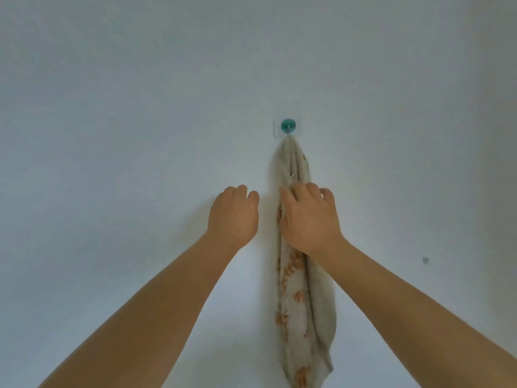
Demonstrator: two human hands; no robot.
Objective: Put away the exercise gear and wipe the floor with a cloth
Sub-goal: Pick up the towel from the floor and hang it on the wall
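A beige cloth [305, 303] with orange marks hangs down the white wall from a teal hook [288, 126] on a clear adhesive plate. My right hand [307, 217] lies over the cloth's upper part, fingers curled onto the fabric. My left hand [233, 214] hovers just left of the cloth with its fingers bent and nothing in it; a narrow gap separates it from the fabric. No exercise gear is in view.
The plain white wall [112, 107] fills the view. A small dark mark [425, 260] sits on the wall to the right of the cloth.
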